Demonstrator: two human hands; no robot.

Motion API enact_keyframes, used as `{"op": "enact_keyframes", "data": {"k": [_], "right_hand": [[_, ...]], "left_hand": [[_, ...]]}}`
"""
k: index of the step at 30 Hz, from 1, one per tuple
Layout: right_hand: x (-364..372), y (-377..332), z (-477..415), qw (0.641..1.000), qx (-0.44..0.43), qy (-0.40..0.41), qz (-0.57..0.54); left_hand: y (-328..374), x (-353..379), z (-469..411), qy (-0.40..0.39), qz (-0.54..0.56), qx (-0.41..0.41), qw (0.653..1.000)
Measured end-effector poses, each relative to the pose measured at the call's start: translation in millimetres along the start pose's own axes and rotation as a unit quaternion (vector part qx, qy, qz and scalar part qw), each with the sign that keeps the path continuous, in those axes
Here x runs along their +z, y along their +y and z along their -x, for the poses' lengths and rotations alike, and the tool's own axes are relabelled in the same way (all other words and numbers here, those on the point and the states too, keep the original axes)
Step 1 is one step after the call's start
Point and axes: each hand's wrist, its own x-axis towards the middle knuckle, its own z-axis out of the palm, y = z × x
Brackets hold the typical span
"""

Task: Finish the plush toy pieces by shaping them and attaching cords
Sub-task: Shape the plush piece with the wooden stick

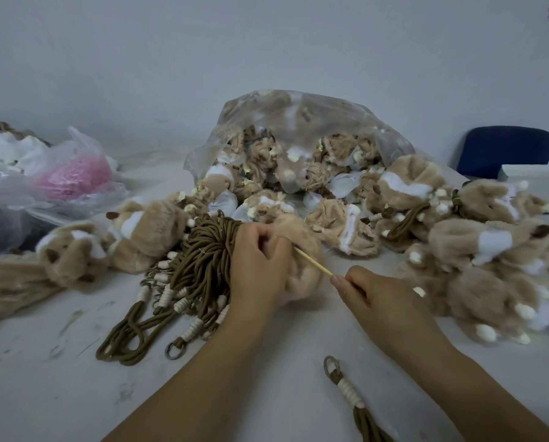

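The left hand [260, 260] is closed around a soft tan plush piece [301, 266] and holds it just above the white desk [266, 362], near the middle. The plush piece is fuzzy and light brown, a bit pinkish, and it looks squashed and lumpy under the fingers. The right hand [367, 290] pinches the end of a thin pale stick [313, 263] between its fingertips. The stick slants up and to the left, and its far tip pokes into the plush piece, right beside the left hand. Just left of the left hand lies a big bundle of brown cords [199, 260]. The cords have white wrapped bands near their ends, and some end in small metal rings. One single brown cord [349, 393] with a ring and a white band lies alone on the desk near the bottom, between the two arms. Behind the hands sits a clear plastic bag [298, 122], open at the front, and many tan and white plush pieces spill out of it. More fuzzy plush toys [490, 250] are piled on the right side, with little cream tips and dark brown noses. A few more plush toys [75, 250] lie on the left. Far left there are crinkly plastic bags, and one bag holds something pink [75, 177]. A blue chair [505, 148] stands at the back right by the pale wall.
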Motion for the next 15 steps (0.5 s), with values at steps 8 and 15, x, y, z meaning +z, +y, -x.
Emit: {"op": "enact_keyframes", "data": {"k": [8,15], "right_hand": [[1.3,-3.0,-0.8,0.996,0.028,0.041,-0.071],[6.9,0.3,-2.1,0.991,0.072,0.03,-0.106]], "left_hand": [[0.7,3.0,6.0,-0.046,-0.073,0.099,0.991],[7.3,10.4,16.4,-0.119,-0.113,0.171,0.971]]}}
